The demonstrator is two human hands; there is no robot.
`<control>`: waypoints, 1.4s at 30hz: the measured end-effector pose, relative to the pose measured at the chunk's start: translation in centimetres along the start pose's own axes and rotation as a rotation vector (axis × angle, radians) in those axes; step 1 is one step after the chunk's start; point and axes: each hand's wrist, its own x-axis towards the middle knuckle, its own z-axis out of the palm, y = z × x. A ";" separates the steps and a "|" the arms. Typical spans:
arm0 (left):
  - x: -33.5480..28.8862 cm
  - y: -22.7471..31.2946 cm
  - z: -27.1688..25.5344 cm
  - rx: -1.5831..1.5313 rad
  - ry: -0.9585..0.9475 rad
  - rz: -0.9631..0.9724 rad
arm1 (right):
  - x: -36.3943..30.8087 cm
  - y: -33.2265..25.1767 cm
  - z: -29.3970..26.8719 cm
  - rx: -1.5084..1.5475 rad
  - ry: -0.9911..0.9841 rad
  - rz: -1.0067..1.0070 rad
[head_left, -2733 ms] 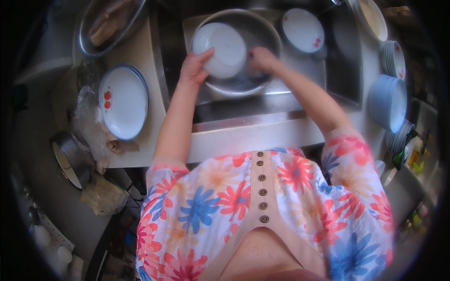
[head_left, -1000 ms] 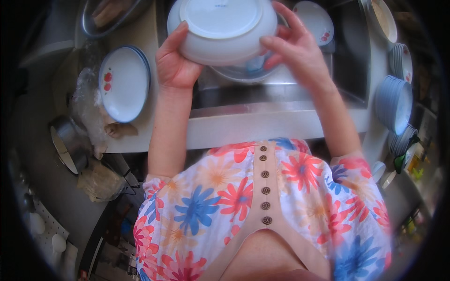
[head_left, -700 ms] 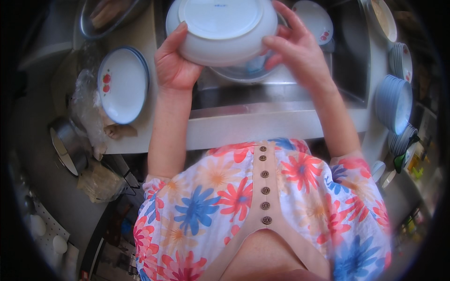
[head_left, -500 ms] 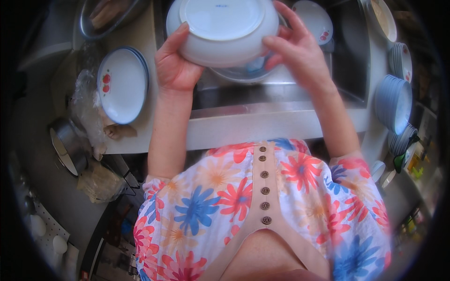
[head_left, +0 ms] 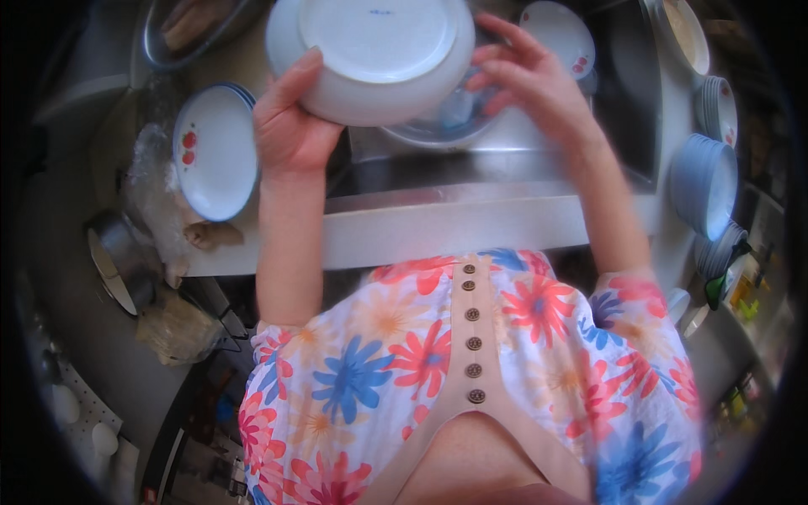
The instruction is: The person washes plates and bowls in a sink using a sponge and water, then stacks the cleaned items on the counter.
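Observation:
Over the sink, my left hand (head_left: 290, 126) is closed on the near left rim of a white plate (head_left: 383, 50), thumb on its underside. The plate is tilted so its base ring faces me; its far edge is cut off by the top of the view. To its right, my right hand (head_left: 534, 93) is off the plate, slightly blurred, with fingers spread and nothing in them. Below and behind the plate, a basin (head_left: 442, 135) sits in the sink (head_left: 471, 162), mostly covered, with something light blue (head_left: 459, 111) in it.
At left on the counter are stacked white plates (head_left: 217, 160) with blue rims and a plastic bag (head_left: 151, 172). A fruit-patterned plate (head_left: 560, 38) lies at the far right of the sink. Stacked bowls (head_left: 707, 185) line the right side. A metal pot (head_left: 126, 261) stands lower left.
My left hand has carried the plate to the left. My right hand has come away from the plate's right rim, leaving a gap between them.

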 end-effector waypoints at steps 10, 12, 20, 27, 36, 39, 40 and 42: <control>-10.9 9.9 -0.8 1.191 0.061 0.694 | 2.2 8.2 -19.5 -0.602 0.752 0.639; -11.9 10.0 -1.5 1.471 0.181 0.616 | 2.4 9.3 -20.5 -0.473 0.798 0.682; -9.7 8.5 -5.1 2.095 -0.045 0.650 | 3.4 9.8 -20.8 -0.148 0.849 0.543; -8.8 8.3 -6.3 2.168 -0.054 0.611 | 2.0 7.6 -19.7 -0.007 0.866 0.226; -8.8 8.6 -6.9 2.353 -0.127 0.517 | -0.5 4.0 -15.8 -0.017 0.748 0.048; -8.7 8.2 -7.3 2.360 -0.147 0.547 | -1.1 2.5 -12.8 -0.104 0.661 0.090; -8.7 8.1 -7.3 2.365 -0.137 0.527 | -1.1 2.3 -11.6 -0.132 0.601 0.103; -8.7 7.9 -6.9 2.372 -0.157 0.515 | -0.7 2.4 -9.1 -0.163 0.502 0.123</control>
